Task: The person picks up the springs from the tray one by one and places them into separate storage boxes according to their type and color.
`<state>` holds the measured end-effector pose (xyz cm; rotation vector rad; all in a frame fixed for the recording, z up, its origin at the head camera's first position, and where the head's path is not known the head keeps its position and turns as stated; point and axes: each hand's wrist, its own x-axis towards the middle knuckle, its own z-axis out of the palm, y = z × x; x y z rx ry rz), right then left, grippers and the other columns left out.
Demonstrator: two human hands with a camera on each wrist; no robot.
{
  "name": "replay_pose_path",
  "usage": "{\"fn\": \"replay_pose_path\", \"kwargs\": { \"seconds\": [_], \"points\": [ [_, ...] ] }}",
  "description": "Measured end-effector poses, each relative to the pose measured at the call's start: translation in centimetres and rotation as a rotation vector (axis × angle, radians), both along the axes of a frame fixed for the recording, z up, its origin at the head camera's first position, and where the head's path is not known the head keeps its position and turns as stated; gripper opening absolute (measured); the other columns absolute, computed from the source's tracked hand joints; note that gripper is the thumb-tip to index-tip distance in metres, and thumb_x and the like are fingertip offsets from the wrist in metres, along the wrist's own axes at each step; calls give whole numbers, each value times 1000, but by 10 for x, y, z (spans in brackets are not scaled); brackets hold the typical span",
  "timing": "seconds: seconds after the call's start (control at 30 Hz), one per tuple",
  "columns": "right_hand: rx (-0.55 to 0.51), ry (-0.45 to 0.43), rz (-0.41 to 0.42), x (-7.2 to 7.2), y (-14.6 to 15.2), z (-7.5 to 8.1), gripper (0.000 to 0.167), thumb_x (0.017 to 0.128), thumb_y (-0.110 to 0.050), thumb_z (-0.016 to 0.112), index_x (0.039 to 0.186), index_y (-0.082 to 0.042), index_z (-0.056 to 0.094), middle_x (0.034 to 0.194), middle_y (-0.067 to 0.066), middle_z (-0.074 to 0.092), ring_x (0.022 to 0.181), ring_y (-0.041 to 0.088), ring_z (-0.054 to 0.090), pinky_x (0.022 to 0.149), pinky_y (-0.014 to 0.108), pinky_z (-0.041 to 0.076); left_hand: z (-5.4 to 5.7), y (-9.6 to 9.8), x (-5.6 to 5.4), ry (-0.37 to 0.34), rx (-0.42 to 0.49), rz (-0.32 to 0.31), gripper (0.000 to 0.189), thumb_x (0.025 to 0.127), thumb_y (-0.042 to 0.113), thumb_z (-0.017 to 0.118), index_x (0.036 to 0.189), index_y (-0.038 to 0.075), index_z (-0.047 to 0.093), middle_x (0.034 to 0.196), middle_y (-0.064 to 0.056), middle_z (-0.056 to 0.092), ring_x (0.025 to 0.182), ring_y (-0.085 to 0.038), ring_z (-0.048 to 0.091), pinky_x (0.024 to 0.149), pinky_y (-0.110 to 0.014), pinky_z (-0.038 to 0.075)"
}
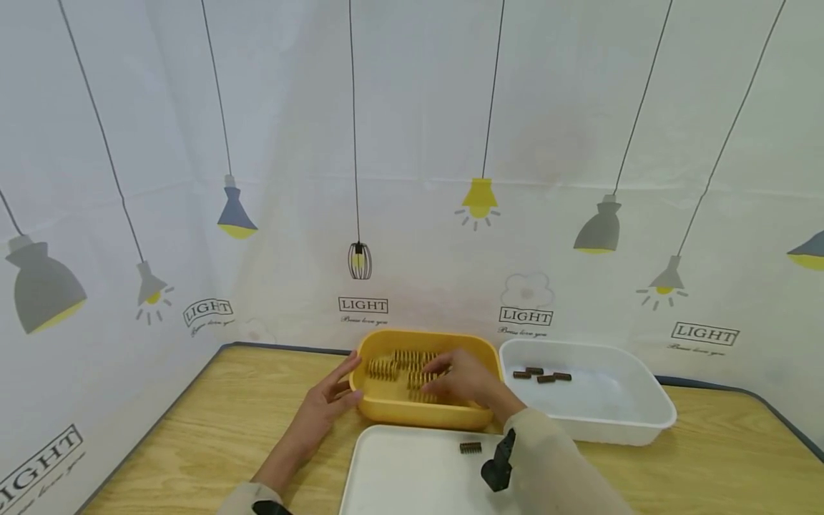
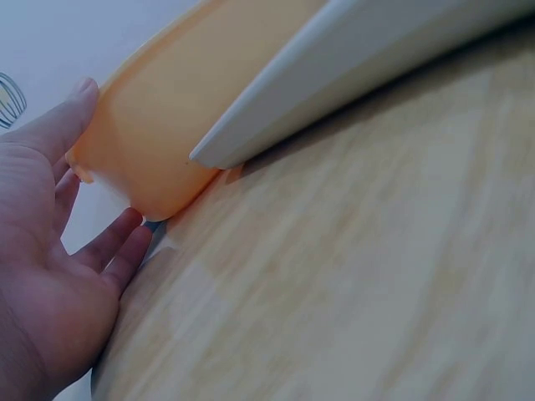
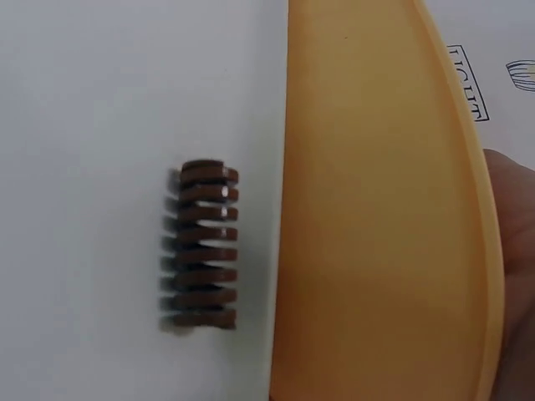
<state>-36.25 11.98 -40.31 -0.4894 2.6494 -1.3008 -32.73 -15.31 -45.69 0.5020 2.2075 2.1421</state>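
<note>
My left hand [image 1: 320, 409] rests its spread fingers on the left end of a yellow plastic bin [image 1: 425, 415]. In the left wrist view, the thumb [image 2: 71, 117] touches the bin near its rim, while the lower fingers sit loosely below. Over the bin's inside reaches my right hand [image 1: 466, 378], thumb and fingers apart above several coil springs [image 1: 383, 370] that look golden there. The right wrist view shows part of this hand behind the bin's wall, its fingertips hidden. One brown coil spring [image 3: 205, 246] lies on a white tray [image 1: 405, 472] in front of the bin.
A white bin [image 1: 611, 422] stands right of the yellow one, with several brown springs [image 1: 545, 379] inside. Behind both bins hangs a pale curtain [image 1: 425, 250] printed with lamps. The wood-grain table [image 1: 212, 422] shows at left, and its dark edge runs along the back.
</note>
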Motion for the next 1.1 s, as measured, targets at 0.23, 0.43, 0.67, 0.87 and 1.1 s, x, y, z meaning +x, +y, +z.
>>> {"fn": "replay_pose_path", "kwargs": {
  "seconds": [0.23,0.43,0.67,0.87,1.1],
  "points": [
    [12,16,18,3,-6,2,30,79,-16,79,106,-7,73,100,3,68,82,18,58,70,32,52,0,1,0,-5,-4,3,55,94,7,60,146,15,41,154,10,26,128,-33,41,98,-26,42],
    [55,22,-2,5,-13,5,29,77,-22,81,104,-13,75,99,-2,68,85,19,55,73,34,49,2,1,1,-10,-1,3,55,95,6,59,146,14,41,154,10,26,128,-33,41,98,-27,42],
    [74,45,16,3,-24,-1,29,74,-23,83,101,-15,77,95,-3,69,84,18,53,70,31,45,3,1,2,-14,-2,5,56,95,6,59,146,14,40,154,11,25,128,-33,41,98,-27,42],
    [83,39,30,2,-30,-1,27,74,-21,83,99,-13,77,94,-2,70,83,16,55,74,32,48,4,1,2,-10,-1,0,56,95,7,59,147,13,40,155,10,25,129,-34,40,98,-27,42],
    [104,15,25,3,-32,-1,22,75,-20,83,95,-15,77,92,-4,69,85,16,55,80,34,47,4,1,3,-5,-6,-7,56,95,7,59,147,13,39,155,10,25,129,-34,40,98,-27,43]
  ]
}}
